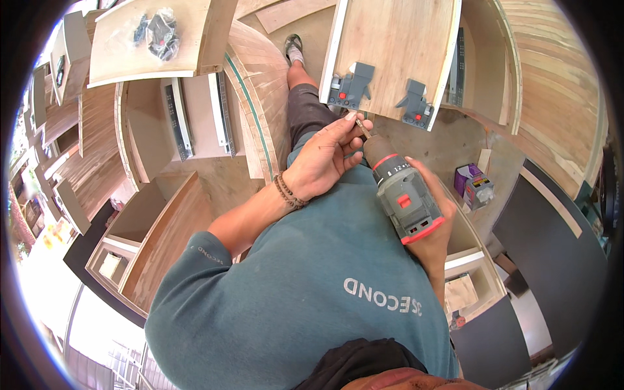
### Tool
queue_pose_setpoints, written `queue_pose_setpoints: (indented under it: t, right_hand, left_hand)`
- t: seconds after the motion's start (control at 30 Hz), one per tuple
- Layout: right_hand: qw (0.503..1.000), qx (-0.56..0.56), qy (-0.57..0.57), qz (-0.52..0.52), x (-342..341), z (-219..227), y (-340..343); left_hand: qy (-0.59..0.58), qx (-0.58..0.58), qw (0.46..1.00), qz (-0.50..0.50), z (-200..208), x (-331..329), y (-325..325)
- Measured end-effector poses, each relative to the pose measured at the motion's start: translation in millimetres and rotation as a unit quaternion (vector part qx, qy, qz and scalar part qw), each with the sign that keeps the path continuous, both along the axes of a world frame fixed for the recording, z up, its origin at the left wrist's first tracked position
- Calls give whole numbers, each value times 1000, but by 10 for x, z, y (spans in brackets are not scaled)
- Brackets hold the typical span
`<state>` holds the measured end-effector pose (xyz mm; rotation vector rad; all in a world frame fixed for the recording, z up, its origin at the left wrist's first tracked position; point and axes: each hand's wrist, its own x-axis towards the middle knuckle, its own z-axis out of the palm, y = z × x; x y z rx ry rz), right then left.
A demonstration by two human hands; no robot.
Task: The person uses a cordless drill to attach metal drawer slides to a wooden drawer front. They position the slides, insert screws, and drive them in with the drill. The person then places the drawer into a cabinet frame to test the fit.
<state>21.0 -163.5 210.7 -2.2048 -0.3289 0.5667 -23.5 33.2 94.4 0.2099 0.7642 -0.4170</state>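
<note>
My right hand (434, 198) is wrapped round a grey, black and red cordless drill (404, 195). Its bit (362, 127) points away from me, toward the fingertips of my left hand (325, 156). Those fingertips are pinched together at the bit's tip, and whatever small piece they hold is too small to make out. Just beyond them is the near edge of a pale wooden drawer (396, 45). Two grey plastic drawer-slide clips with red buttons are on it, a left clip (351, 86) and a right clip (416, 105).
On another wooden drawer (117, 39) at far left lies a clear plastic bag (162, 36) of dark parts. Metal slides (220, 114) line an open cabinet (146, 123). A purple and grey box (474, 185) stands on the floor at right, near dark panels (546, 227).
</note>
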Motion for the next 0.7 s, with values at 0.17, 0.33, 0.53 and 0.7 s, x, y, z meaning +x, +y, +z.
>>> queue_pose_setpoints:
  t: [0.17, 0.33, 0.53, 0.7]
  right_hand:
    - [999, -33, 21, 16, 123, 130, 119]
    - [998, -56, 30, 18, 227, 174, 186]
    - [992, -100, 3, 77, 368, 249, 298]
    - [987, -127, 28, 96, 497, 306, 422]
  left_hand:
    - [-26, -27, 999, 4, -19, 40, 52]
    - [-78, -76, 994, 15, -130, 54, 64]
    - [-70, -120, 990, 15, -138, 68, 90]
    - [-72, -158, 984, 30, -201, 46, 78]
